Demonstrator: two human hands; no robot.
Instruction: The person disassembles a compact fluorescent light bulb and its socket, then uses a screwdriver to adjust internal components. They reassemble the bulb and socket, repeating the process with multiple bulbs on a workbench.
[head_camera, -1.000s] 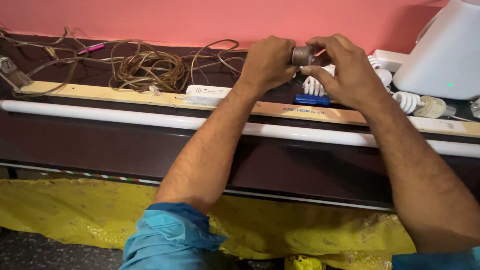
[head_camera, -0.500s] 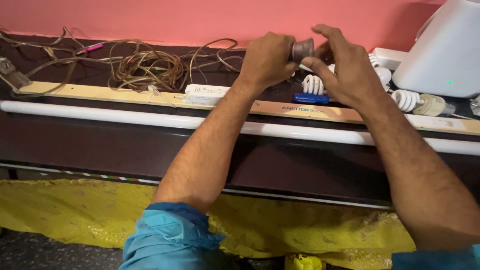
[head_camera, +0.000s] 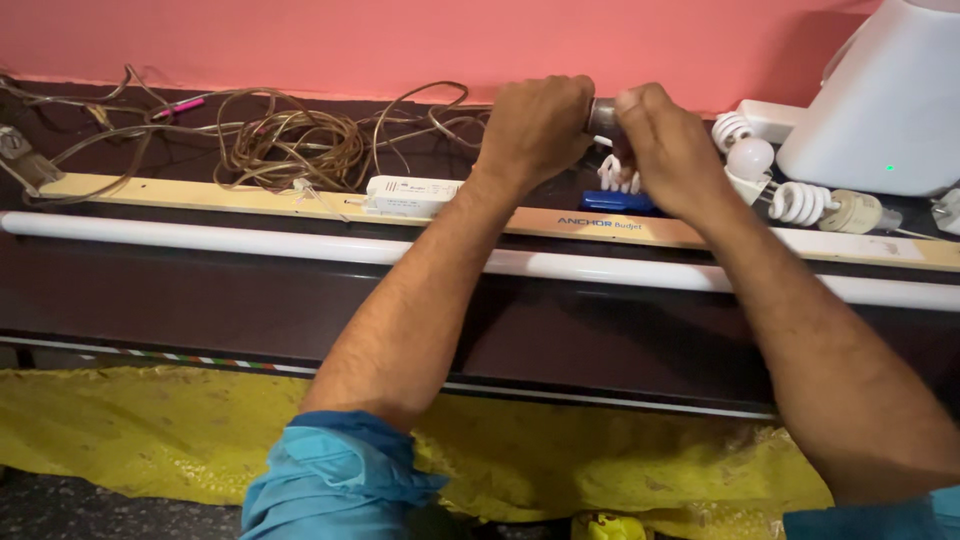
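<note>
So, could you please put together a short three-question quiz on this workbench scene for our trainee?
1. True or false: both hands grip the small grey metal-capped object.
2. What lies nearest the long white fluorescent tube? A) pale wooden batten B) tangled brown wire coil C) white plastic appliance
3. Which hand, left hand or right hand, is closer to the white spiral bulbs?

Key: 1 true; 2 A; 3 right hand.
</note>
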